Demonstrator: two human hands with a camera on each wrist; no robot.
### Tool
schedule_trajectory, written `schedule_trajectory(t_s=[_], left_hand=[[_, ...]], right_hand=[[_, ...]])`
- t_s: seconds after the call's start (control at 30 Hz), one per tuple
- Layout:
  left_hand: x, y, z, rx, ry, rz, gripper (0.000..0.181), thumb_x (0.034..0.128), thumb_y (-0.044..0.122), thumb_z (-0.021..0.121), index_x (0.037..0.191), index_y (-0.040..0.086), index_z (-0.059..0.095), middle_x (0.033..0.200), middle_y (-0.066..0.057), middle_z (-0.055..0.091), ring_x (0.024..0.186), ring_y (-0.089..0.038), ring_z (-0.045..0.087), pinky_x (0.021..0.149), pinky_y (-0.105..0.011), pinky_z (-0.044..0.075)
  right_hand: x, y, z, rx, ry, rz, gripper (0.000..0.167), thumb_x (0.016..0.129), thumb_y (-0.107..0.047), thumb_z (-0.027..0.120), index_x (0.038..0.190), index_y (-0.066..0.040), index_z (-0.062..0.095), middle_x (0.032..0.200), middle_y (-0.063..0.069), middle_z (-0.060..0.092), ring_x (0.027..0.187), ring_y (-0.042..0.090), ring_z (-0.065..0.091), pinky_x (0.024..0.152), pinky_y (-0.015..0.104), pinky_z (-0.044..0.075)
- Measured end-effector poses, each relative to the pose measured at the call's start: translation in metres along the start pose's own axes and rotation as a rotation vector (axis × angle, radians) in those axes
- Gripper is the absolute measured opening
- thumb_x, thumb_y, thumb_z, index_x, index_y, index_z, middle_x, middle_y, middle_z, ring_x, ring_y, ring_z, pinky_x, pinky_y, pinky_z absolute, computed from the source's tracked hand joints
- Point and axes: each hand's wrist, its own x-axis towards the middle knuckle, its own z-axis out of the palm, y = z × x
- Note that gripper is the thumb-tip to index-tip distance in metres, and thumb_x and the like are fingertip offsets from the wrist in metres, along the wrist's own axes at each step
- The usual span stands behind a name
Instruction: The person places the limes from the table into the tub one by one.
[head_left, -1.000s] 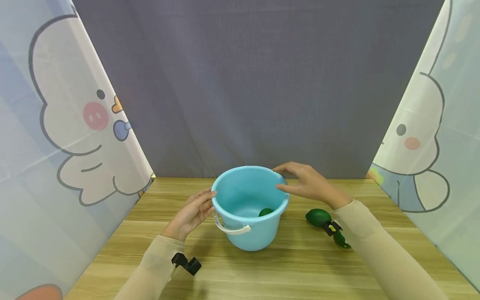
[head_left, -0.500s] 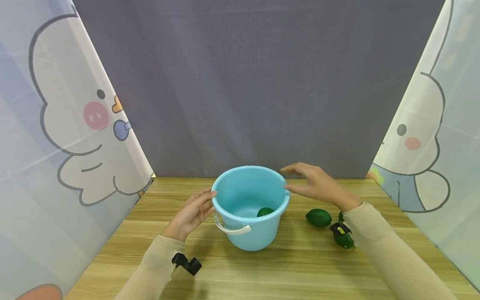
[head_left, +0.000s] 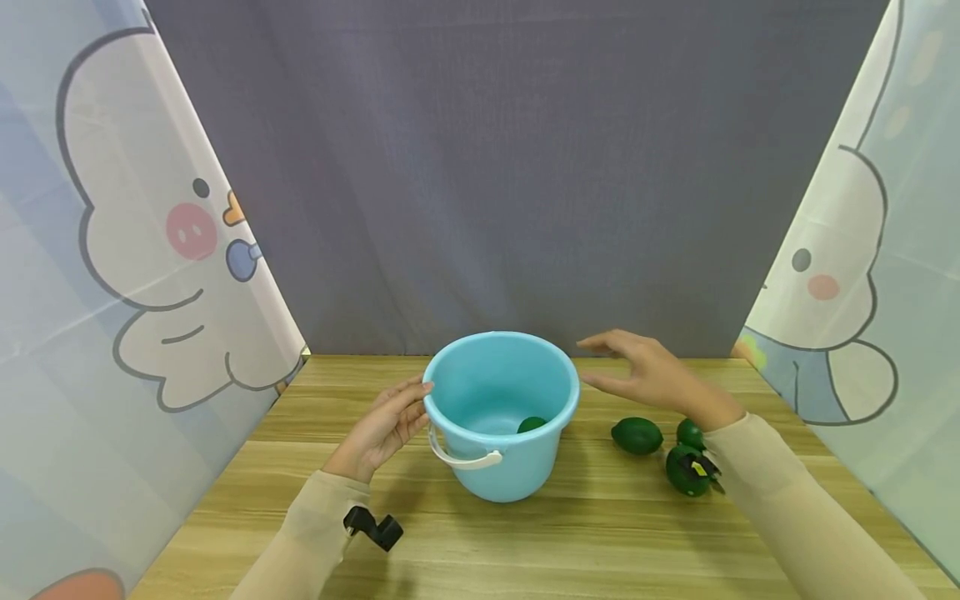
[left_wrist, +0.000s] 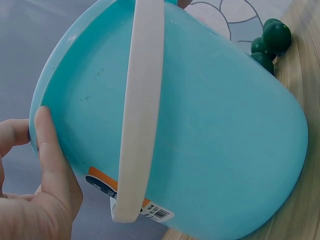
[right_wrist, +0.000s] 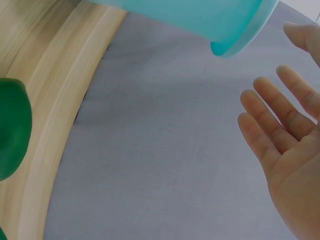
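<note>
A light blue bucket [head_left: 502,467] stands upright on the wooden table, its white handle [head_left: 465,460] hanging down at the near left side. My left hand [head_left: 382,429] pinches the bucket's left rim; in the left wrist view one finger [left_wrist: 50,150] lies along the outer wall and another reaches over the rim. Inside the bucket a green, lime-like fruit [head_left: 532,424] partly shows above the near rim. My right hand [head_left: 637,375] hovers right of the bucket, apart from it, fingers spread and holding nothing, as the right wrist view confirms.
Several more green lime-like fruits lie on the table right of the bucket, one [head_left: 637,436] alone and others [head_left: 686,471] under my right forearm, partly covered by the black wrist camera [head_left: 703,469]. A grey curtain [head_left: 510,183] hangs behind the table [head_left: 480,550].
My right hand has drawn away to the right from the bucket's rim. The fruit in the bucket has shifted slightly. My left hand and the bucket have stayed put.
</note>
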Motion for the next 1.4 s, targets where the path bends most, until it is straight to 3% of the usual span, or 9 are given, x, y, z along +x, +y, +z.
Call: schedule_trajectory(t_s=[0.3,0.53,1.03,1.4], left_hand=[[-0.001,0.001,0.001,-0.002,-0.023,0.01,0.05,0.1037,0.011,0.056,0.147,-0.005,0.035,0.114,-0.009,0.059,0.085,-0.006,0.065,0.075,-0.013,0.057],[0.001,0.0,0.0,-0.018,0.007,0.003,0.045,0.1036,0.009,0.055,0.144,-0.003,0.04,0.112,-0.009,0.06,0.083,-0.007,0.065,0.073,-0.013,0.057],[0.001,-0.001,-0.002,0.001,0.016,0.0,0.046,0.1042,0.01,0.054,0.145,-0.003,0.039,0.113,-0.009,0.059,0.083,-0.007,0.064,0.072,-0.012,0.057],[-0.001,-0.001,-0.001,-0.02,0.006,0.007,0.044,0.1044,0.01,0.054,0.144,-0.004,0.04,0.112,-0.009,0.059,0.082,-0.007,0.064,0.071,-0.012,0.057]], right_hand=[[-0.008,0.007,0.001,-0.04,0.028,-0.054,0.045,0.086,-0.017,0.081,0.127,-0.006,0.064,0.124,0.009,0.066,0.111,0.026,0.063,0.088,0.049,0.058],[-0.018,0.011,0.002,-0.042,0.017,0.005,0.045,0.089,-0.024,0.08,0.129,-0.01,0.064,0.123,0.009,0.066,0.107,0.026,0.063,0.087,0.049,0.058],[-0.037,0.024,0.008,-0.027,-0.045,0.139,0.048,0.092,-0.032,0.076,0.131,-0.008,0.063,0.125,0.008,0.066,0.109,0.029,0.063,0.089,0.051,0.057],[-0.051,0.036,0.014,-0.013,-0.061,0.16,0.051,0.092,-0.032,0.076,0.132,-0.004,0.062,0.127,0.011,0.066,0.109,0.032,0.064,0.088,0.054,0.057]])
